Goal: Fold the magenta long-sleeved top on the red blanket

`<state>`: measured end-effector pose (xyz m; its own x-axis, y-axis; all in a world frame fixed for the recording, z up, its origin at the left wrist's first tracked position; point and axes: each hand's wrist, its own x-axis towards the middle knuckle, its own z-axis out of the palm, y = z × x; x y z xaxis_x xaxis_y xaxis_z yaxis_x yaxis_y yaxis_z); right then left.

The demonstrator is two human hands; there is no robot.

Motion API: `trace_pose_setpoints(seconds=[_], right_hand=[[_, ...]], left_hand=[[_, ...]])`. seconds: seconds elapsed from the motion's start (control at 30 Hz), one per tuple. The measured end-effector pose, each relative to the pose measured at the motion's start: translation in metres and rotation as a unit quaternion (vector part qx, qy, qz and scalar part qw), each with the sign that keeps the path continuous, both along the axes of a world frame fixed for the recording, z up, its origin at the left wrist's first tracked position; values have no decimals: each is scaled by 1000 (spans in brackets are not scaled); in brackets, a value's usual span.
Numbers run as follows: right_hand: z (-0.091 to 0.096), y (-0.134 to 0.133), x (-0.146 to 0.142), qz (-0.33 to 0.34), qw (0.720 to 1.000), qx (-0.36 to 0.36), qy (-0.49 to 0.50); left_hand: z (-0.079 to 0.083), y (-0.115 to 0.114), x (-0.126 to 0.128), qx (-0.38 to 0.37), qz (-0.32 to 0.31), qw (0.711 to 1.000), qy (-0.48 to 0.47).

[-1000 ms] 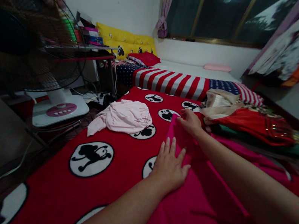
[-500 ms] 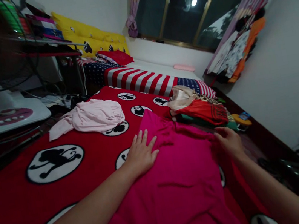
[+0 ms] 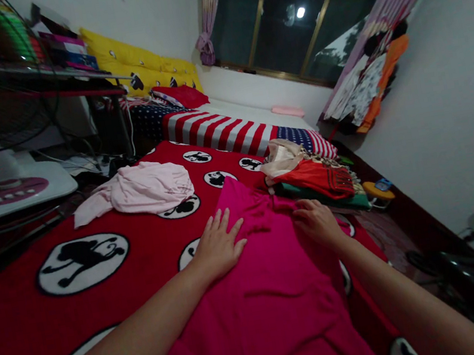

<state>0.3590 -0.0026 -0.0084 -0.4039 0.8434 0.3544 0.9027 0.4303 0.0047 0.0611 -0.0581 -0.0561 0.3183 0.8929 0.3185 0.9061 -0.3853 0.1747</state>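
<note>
A bright pink garment [image 3: 272,280] lies spread on a red blanket [image 3: 29,321] printed with black-and-white cartoon circles. My left hand [image 3: 219,246] rests flat on the garment's left edge, fingers spread and open. My right hand [image 3: 317,221] lies on the garment's upper right part, fingers curled down onto the cloth; whether it pinches the fabric is hidden. Just beyond my right hand is a pile of folded clothes [image 3: 314,179], with a red piece and a beige piece on top.
A pale pink garment [image 3: 139,189] lies crumpled on the blanket to the left. A fan base [image 3: 7,191] stands at far left. Behind are a stars-and-stripes cover [image 3: 229,130], yellow cushions [image 3: 141,66], a dark window [image 3: 283,18] and hanging clothes [image 3: 366,83].
My right hand has moved from the far top of the garment out to its right edge, then back left onto it. The garment lies spread wider. The view has swung right.
</note>
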Motion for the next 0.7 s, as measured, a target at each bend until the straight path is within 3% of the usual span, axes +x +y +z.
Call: trace_pose_setpoints(seconds=[0.07, 0.17, 0.27, 0.33, 0.47, 0.57, 0.7], right_hand=[[2, 7, -5, -16, 999, 2, 51], [7, 16, -7, -45, 973, 14, 226], [18, 17, -5, -15, 945, -114, 306], [26, 15, 3, 3, 935, -177, 307], [30, 10, 42, -104, 946, -106, 289], [20, 6, 74, -183, 948, -126, 227], [6, -9, 92, -201, 946, -177, 182]], left_hand=[[-1, 0, 0, 1, 1, 1000, 2], [-1, 1, 0, -1, 0, 1000, 4], [1, 0, 0, -6, 1, 1000, 3], [2, 0, 0, -11, 2, 1000, 0], [3, -1, 0, -18, -2, 1000, -4], [3, -1, 0, -20, 1, 1000, -4], [3, -1, 0, -21, 4, 1000, 2]])
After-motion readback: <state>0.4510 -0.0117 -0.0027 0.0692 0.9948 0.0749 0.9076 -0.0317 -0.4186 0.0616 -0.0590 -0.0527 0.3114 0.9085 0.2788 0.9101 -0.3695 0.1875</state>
